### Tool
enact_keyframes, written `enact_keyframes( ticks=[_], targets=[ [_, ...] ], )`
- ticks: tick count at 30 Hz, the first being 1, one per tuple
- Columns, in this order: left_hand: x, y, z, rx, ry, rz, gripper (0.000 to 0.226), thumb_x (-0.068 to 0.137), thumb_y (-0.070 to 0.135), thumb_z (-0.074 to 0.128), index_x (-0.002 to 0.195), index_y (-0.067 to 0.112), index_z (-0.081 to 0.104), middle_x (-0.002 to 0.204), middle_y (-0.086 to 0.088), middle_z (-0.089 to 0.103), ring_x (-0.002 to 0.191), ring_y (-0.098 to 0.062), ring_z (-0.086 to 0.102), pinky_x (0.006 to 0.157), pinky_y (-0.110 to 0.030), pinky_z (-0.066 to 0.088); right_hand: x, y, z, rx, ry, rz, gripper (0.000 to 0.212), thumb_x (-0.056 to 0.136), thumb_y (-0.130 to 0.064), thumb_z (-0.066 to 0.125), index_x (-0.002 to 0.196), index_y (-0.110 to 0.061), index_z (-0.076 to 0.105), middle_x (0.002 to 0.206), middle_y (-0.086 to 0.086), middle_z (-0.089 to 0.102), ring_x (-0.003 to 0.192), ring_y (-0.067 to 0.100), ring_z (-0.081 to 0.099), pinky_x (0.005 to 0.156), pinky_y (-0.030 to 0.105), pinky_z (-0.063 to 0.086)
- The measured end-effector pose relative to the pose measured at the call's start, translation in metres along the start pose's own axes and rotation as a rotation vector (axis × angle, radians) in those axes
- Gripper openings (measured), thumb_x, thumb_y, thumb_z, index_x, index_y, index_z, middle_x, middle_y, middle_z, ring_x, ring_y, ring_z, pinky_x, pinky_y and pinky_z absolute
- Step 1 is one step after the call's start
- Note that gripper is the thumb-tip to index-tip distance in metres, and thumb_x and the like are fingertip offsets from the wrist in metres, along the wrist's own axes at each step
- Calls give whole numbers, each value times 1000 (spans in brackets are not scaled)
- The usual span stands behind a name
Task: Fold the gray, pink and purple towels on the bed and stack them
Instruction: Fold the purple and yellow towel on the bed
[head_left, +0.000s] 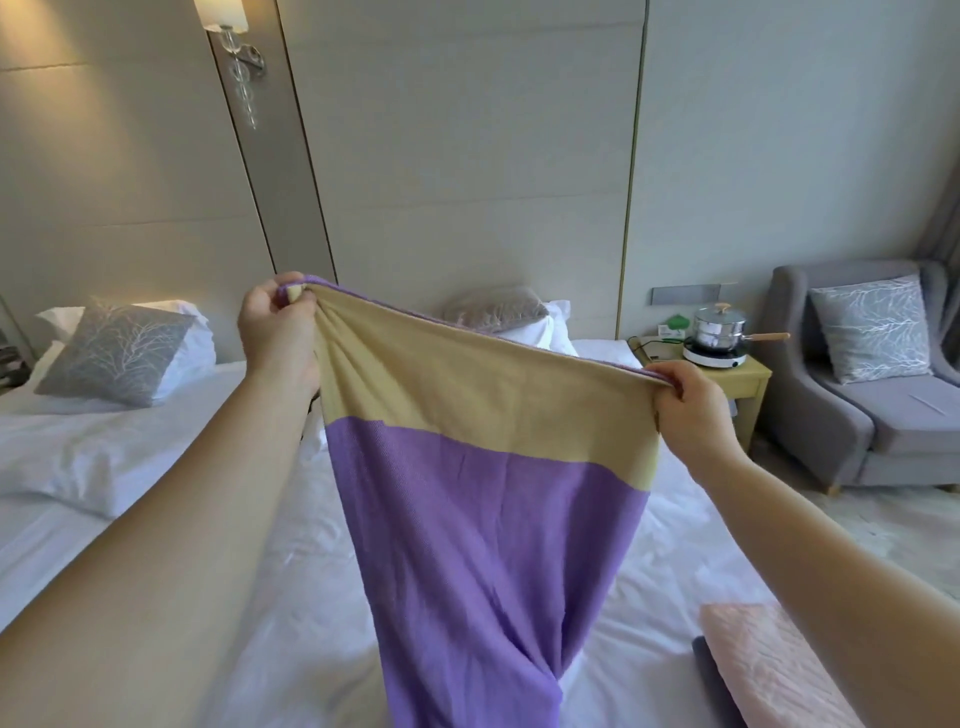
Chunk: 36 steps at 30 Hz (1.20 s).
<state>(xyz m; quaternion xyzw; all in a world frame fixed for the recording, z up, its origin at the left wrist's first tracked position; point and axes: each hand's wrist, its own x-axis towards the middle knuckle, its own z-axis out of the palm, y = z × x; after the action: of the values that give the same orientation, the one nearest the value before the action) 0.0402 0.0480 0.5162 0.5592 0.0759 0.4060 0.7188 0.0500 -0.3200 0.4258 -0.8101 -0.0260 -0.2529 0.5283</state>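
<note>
The purple towel (467, 561), with a wide yellow band along its top, hangs in the air above the white bed (291, 597). My left hand (278, 325) pinches its upper left corner. My right hand (688, 402) pinches the upper right corner, a little lower. The top edge is stretched between them, and the lower end narrows and drops out of view. At the lower right lies the folded pink towel (763, 670) on top of a dark gray towel (714, 686), of which only an edge shows.
A second bed (78, 441) with a gray patterned pillow (111, 356) stands to the left. A nightstand (743, 382) carrying a pot (719, 325) on a hotplate is at the right, and a gray armchair (862, 415) stands beyond it. A wall lamp (234, 47) hangs upper left.
</note>
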Motion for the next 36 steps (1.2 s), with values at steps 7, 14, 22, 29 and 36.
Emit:
enact_keyframes(
  ticks=[7,14,22,29,36],
  targets=[
    [12,-43,-47,301,20,-161,20,89,0,51,91,18,59,98,-8,60,90,-22,53,81,-30,42,7,11,-26,-269,-773,-57,40,91,-42,57,65,-13,48,63,-8,40,58,6,35,53,17,28],
    [-8,-71,-50,402,26,-133,20,87,3,50,93,16,63,95,-4,61,85,-19,54,79,-29,43,-10,47,-30,-1179,-903,-273,19,97,-35,44,110,-29,57,109,-10,58,105,14,53,88,27,28],
    [-9,-72,-52,478,171,-25,23,91,5,47,105,14,63,98,-1,59,86,-16,52,71,-21,40,5,40,-41,-737,47,-691,13,78,-8,53,78,-7,65,89,12,61,87,32,51,74,42,41],
    [4,-66,-65,609,239,-40,28,89,3,43,110,6,61,115,-16,63,106,-33,57,80,-28,40,13,-21,-32,124,-323,-145,37,77,11,44,65,-19,62,75,3,61,76,19,54,77,30,41],
    [1,-57,-60,620,160,-4,32,84,2,43,106,10,64,105,-4,63,97,-27,57,80,-27,41,-4,-10,-19,-1174,-842,-586,36,88,-29,30,72,-28,62,79,-8,44,98,18,41,100,29,26]
  ],
)
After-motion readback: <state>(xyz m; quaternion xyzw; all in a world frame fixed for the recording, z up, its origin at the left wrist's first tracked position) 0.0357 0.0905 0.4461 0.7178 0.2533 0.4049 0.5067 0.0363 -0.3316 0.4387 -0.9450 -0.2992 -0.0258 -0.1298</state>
